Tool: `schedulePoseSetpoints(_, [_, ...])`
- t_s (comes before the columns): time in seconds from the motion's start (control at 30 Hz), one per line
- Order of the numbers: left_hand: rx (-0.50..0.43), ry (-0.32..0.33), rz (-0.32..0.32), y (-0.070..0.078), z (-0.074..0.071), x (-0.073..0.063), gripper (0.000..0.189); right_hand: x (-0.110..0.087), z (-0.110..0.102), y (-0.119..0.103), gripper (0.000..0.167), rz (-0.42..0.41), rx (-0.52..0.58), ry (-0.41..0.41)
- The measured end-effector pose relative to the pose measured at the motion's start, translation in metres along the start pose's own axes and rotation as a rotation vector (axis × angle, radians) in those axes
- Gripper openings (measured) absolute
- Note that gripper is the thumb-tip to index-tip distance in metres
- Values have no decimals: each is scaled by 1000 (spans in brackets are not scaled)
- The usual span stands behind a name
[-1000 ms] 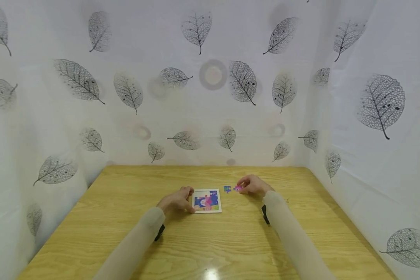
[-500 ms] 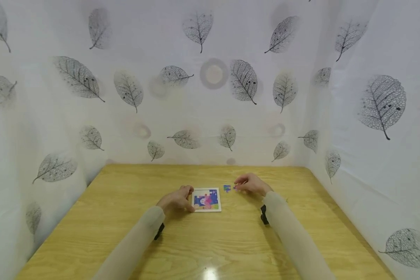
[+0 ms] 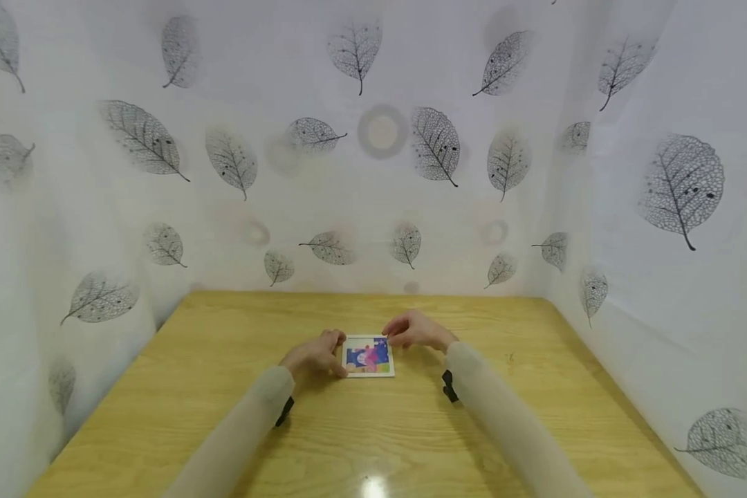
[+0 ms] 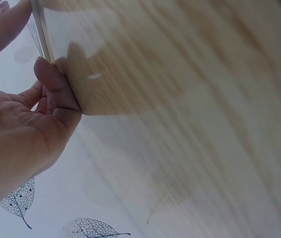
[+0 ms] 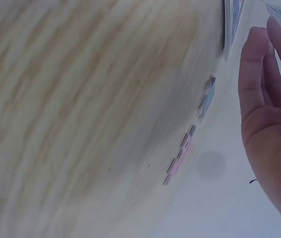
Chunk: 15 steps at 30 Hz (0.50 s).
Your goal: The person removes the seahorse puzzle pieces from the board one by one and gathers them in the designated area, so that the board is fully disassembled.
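A small jigsaw puzzle (image 3: 369, 357) in a white tray lies on the table, its picture mostly blue and pink with a pale patch at upper left. My left hand (image 3: 314, 354) grips the tray's left side, thumb at the near corner and fingers at the far one. Over the tray's far right corner hovers my right hand (image 3: 418, 330), thumb and fingertips close together with nothing visible between them. Two loose pieces lie flat below it in the right wrist view, a pink puzzle piece (image 5: 180, 155) and a bluish puzzle piece (image 5: 207, 98); the hand hides them in the head view.
The wooden table (image 3: 361, 429) reaches back to a white curtain (image 3: 373, 200) printed with leaves, which also hangs at both sides. A dark band (image 3: 450, 386) sits at the right wrist.
My right hand has let go of the pink puzzle piece and moved left, from the loose pieces to the tray's far right corner. The left hand stays at the tray.
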<state>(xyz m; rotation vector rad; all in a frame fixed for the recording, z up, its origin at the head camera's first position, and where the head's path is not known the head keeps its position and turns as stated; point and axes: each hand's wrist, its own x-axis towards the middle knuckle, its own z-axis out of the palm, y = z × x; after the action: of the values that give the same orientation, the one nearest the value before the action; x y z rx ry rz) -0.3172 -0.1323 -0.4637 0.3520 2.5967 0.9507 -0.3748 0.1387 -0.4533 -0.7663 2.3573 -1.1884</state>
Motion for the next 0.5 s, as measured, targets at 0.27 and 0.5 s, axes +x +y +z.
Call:
schedulePoseSetpoints(0.27, [-18,-3,3,1,1,1,74,10,11,-2,31,-26,-78,-41])
schedulePoseSetpoints(0.5, [-18,-6,4,2,1,-1,74,10,14,-4,33,-23,-169,-52])
